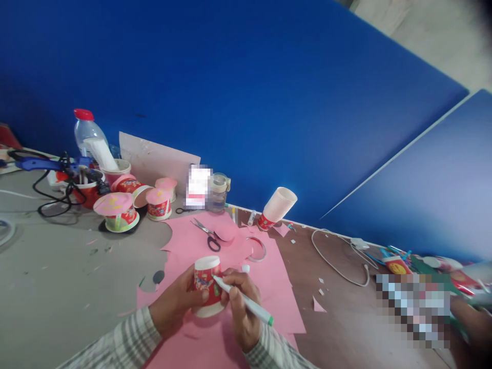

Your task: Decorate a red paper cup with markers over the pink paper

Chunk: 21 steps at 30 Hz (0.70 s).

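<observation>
My left hand [179, 296] is wrapped round a red printed paper cup [203, 281] with white ends, held over pink paper. In my right hand [244, 307] is a white marker [251, 307] with a green end. Its tip meets or nearly meets the cup's printed side; I cannot tell which. Some right fingers lie against the cup's right edge. Beyond the cup, black-handled scissors [210, 237] lie with their blades a little apart on the pink paper sheet [277, 287]. A roll of tape [257, 249] and a small white cap [245, 268] are near my right hand.
Cups with pink paper tops [115, 204] stand at left, near a blue glue gun [42, 164] and a plastic bottle [90, 133]. A stack of white cups [280, 205] leans by the blue partition [230, 102]. A white cable [340, 279] lies right. Another person's hand [472, 318] shows at far right.
</observation>
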### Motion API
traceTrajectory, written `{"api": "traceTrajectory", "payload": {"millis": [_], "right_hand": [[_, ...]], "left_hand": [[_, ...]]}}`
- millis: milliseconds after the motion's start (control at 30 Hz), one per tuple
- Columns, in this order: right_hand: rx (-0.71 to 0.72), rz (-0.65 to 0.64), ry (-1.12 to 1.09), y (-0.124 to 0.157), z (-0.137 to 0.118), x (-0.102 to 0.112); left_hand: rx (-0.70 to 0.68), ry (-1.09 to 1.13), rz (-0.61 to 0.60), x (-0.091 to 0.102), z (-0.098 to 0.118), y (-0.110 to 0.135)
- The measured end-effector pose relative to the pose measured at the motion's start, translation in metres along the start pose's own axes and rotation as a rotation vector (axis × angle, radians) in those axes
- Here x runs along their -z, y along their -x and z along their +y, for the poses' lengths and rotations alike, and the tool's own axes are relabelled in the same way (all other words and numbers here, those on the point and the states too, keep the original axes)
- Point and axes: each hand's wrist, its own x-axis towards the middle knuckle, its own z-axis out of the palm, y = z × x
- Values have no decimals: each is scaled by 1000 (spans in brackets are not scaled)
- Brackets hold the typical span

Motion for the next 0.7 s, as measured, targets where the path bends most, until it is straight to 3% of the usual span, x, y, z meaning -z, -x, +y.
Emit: {"api": "traceTrajectory", "payload": {"millis": [367,700], "right_hand": [[-4,-1,58,-4,-8,-1],[-42,56,58,-6,3,0]], "left_hand": [[13,14,-1,2,-2,1],[18,5,22,6,-4,1]]}}
